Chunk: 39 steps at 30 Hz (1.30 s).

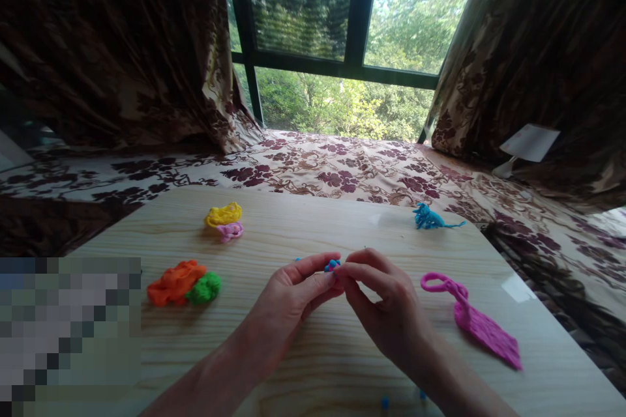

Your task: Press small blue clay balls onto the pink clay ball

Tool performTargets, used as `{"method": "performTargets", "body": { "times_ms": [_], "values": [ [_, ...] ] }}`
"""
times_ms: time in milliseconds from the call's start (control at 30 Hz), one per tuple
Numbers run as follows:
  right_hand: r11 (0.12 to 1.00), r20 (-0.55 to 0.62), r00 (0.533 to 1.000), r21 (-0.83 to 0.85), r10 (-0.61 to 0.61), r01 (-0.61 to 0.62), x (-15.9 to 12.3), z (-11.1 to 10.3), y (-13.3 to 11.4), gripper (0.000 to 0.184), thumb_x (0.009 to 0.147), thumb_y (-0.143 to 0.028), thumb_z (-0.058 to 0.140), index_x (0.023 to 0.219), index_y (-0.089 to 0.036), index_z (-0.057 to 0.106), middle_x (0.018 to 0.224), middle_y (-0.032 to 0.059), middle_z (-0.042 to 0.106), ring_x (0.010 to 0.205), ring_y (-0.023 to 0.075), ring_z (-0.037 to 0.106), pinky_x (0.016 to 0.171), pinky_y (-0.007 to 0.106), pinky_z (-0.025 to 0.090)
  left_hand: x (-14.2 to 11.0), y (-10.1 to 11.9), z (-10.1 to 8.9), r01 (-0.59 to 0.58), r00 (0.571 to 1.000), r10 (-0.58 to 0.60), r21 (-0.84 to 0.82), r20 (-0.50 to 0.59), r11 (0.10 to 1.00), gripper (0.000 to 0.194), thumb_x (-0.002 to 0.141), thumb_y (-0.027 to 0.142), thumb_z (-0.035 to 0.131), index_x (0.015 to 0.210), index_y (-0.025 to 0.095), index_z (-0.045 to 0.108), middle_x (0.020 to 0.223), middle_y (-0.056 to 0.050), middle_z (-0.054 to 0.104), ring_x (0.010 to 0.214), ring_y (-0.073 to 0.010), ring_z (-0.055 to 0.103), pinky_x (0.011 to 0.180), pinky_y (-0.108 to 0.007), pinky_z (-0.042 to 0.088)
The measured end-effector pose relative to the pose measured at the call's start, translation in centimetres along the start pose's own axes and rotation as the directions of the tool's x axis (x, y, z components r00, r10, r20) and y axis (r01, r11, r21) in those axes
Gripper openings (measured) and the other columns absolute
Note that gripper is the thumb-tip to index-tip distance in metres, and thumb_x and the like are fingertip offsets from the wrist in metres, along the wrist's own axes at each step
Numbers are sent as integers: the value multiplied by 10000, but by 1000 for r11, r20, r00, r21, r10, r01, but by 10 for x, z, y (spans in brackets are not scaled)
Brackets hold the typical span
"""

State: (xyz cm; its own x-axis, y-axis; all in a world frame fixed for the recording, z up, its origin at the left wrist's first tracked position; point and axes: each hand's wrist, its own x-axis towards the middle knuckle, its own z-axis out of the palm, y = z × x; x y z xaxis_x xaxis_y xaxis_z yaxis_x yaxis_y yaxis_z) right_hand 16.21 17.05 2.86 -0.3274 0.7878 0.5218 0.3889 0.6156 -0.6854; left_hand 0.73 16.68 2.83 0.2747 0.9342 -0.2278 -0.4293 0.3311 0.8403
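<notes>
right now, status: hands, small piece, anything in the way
Left hand pinching blue-pink piece. Right hand close against it. Magenta strip off right, apart from both.

Floral curtains (122,45), similar floral cloth (337,169), dark-framed window (355,70), tons of greenery (317,101) outside, plus a white lamp (531,142) off right.

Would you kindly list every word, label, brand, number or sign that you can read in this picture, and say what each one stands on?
There are none that I can read.
No lettering shows on the flat magenta piece, the orange lump or the table.
The blue and pink piece at the fingertips is too small to check for marks.
The lower left corner is pixelated, so nothing there is readable.
</notes>
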Motion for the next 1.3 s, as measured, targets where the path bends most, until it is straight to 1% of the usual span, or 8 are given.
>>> {"method": "performTargets", "body": {
  "times_ms": [233,800,967,1033,1100,1167,1233,1300],
  "values": [
    [999,-25,999,-43,-30,29,0,-7,0,276,824,-112,485,1019,-246,627,864,34,553,775,149,534,663,283,427,1,1,0,37,998,-36,11,-60,999,278,753,202,631,1024,140,633,989,-61,673,882,-148,614,903,-269,469],
    [995,20,999,-99,-28,30,-3,1,3,278,831,-115,466,1034,-231,615,868,34,543,776,144,519,667,276,420,1,0,-1,30,999,-30,15,-31,999,256,760,185,618,1007,118,637,947,-76,678,858,-134,613,874,-246,479],
    [993,-23,1000,-115,6,-9,2,-21,-8,285,837,-113,467,1074,-237,566,938,23,589,824,130,548,703,244,427,4,0,-4,19,996,-17,16,-85,1000,311,748,165,620,1057,139,611,983,-81,655,808,-139,624,844,-276,494],
    [983,76,993,-166,92,-79,0,-36,-16,234,838,-125,476,993,-264,583,898,-12,615,766,113,563,649,218,422,6,0,-6,15,994,-13,19,-110,1000,331,755,138,597,1085,149,593,956,-76,652,770,-129,624,827,-278,497],
    [959,290,938,-259,190,-114,-7,-49,-24,201,823,-127,496,865,-289,607,817,-53,627,673,97,562,595,204,404,8,-1,-9,-12,993,12,1,-117,1000,325,759,109,571,1083,143,589,927,-72,648,770,-125,617,847,-292,486],
    [929,488,827,-354,279,-104,-17,-56,-31,189,776,-126,552,786,-302,621,774,-73,629,644,96,564,588,203,392,8,-1,-11,-42,993,39,-25,-108,999,300,761,89,551,1055,126,599,910,-73,642,793,-128,608,881,-314,466],
    [901,592,728,-426,346,-82,-28,-55,-35,201,708,-121,624,780,-309,635,782,-70,638,682,113,582,599,203,386,8,-2,-11,-56,995,52,-47,-85,997,280,765,82,536,1034,115,606,911,-75,637,806,-127,597,904,-329,449],
    [877,639,662,-478,391,-57,-35,-49,-36,241,653,-96,662,793,-291,646,799,-51,650,716,130,596,590,199,379,8,-2,-12,-59,996,55,-61,-68,996,267,771,88,527,1024,114,609,919,-76,633,807,-125,589,905,-335,445]
  ]
}}
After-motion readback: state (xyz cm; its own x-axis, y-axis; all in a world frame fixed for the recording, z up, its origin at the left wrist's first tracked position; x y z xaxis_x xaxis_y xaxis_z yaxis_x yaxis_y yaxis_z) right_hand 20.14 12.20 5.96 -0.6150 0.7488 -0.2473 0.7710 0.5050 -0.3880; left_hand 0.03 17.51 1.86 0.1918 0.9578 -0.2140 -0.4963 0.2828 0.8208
